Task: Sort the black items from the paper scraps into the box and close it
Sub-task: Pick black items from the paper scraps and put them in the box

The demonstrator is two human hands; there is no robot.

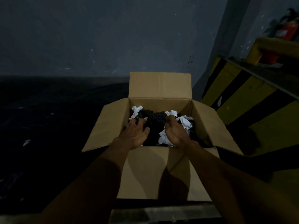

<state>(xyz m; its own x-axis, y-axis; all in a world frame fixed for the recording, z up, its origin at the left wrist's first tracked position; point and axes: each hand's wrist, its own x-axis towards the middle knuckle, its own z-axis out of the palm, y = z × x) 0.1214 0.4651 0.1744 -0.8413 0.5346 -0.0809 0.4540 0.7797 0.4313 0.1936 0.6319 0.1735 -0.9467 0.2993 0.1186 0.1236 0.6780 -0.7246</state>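
Both hands reach into the open box (158, 103) — black items (156, 120) lie mixed with paper scraps (185, 122). The left hand (135, 135) rests on them, grip spread apart; the right hand (176, 133) curls downward — its grip I cannot tell.

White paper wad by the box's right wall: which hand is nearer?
Right. The right hand sits just left of the paper wad; the left hand is farther off, by the left wall of the box.

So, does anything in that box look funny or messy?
Yes. Crumpled white paper scraps lie jumbled among the black items inside the cardboard box, so it looks unsorted, and its flaps stand open.
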